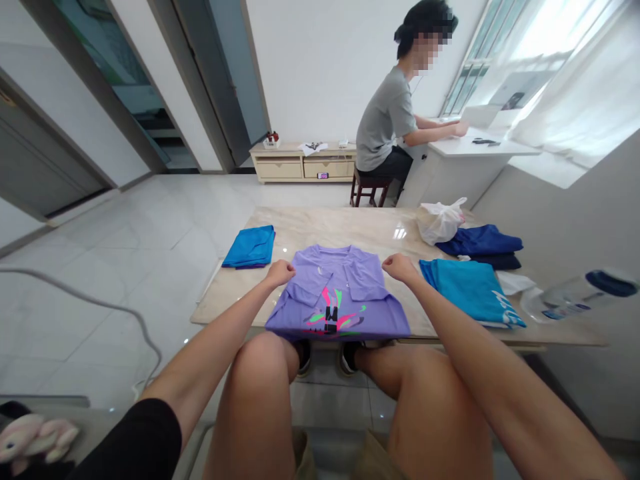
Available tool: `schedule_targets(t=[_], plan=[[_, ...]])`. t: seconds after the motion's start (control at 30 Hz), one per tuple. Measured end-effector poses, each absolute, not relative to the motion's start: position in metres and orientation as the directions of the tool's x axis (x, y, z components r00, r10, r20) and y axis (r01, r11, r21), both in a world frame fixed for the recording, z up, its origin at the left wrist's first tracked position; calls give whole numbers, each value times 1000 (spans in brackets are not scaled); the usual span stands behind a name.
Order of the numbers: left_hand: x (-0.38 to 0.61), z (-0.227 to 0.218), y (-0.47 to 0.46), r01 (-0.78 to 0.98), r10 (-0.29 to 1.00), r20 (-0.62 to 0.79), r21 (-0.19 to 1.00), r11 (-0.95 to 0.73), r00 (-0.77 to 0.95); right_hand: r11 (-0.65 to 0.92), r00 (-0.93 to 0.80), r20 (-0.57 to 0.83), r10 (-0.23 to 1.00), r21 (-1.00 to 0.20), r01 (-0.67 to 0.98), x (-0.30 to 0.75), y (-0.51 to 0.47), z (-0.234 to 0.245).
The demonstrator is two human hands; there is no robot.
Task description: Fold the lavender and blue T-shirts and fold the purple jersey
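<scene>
Blue folded cloth (249, 246) lies leftmost; the left hand (281, 273) pinches one side of the purple shirt (339, 275), spread across the table (320, 222), probably light, limp, best held by both shoulders; the right hand (399, 267) pinches its opposite side.

The shirt (337, 287) is lavender, and I can pick out the pink, green and black of its splashy print. Left of the shirt, a folded cloth (250, 245) shows bright blue, with purple peeping from underneath. To the shirt's right I see a turquoise-blue garment (465, 287) with white lettering, then navy clothes (483, 239), a white bag (440, 221) and a clear bottle (557, 301) with a dark blue cap (613, 283). The bench (320, 227) under the shirt is beige, marbled; beyond the shirt, a seated person's top (383, 123) is grey.
</scene>
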State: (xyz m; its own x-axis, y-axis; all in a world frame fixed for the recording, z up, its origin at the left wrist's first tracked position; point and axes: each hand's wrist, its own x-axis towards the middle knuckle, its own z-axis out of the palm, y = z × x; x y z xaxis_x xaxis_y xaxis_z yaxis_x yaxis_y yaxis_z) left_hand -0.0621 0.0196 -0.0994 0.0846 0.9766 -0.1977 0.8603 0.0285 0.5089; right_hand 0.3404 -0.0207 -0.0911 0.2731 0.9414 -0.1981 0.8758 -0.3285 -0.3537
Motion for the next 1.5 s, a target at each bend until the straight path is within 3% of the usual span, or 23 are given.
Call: schedule_targets(t=[0.13,0.23,0.4,0.57,0.77,0.97,1.13,1.27,1.37,1.5], plan=[[-67,-142,78,853,983,-180,508,120,-31,-436,378,-221,899,-377,817,370,9,-137],[-67,-166,116,836,981,-178,523,164,-81,-536,442,-303,844,-462,706,384,32,-160],[-67,-183,142,643,949,-315,732,228,22,-538,241,-488,839,-678,502,380,58,-171],[-61,-174,117,454,880,-467,804,384,81,-580,195,-567,801,-652,487,356,57,-160],[-61,-139,76,417,910,-410,840,347,68,-480,238,-417,877,-753,451,345,25,-130],[-69,-109,67,448,919,-377,846,290,116,-524,218,-477,852,-779,345,351,13,-108],[-74,-114,78,544,861,-491,762,352,130,-625,252,-572,781,-718,306,356,28,-122],[-73,-131,100,514,918,-394,797,317,45,-561,364,-444,819,-755,341,352,50,-133],[-67,-130,135,505,953,-302,820,272,-22,-495,446,-354,822,-831,252,348,80,-126],[-51,-95,202,565,996,35,825,18,-82,-296,544,-173,821,-944,147,355,143,-97]])
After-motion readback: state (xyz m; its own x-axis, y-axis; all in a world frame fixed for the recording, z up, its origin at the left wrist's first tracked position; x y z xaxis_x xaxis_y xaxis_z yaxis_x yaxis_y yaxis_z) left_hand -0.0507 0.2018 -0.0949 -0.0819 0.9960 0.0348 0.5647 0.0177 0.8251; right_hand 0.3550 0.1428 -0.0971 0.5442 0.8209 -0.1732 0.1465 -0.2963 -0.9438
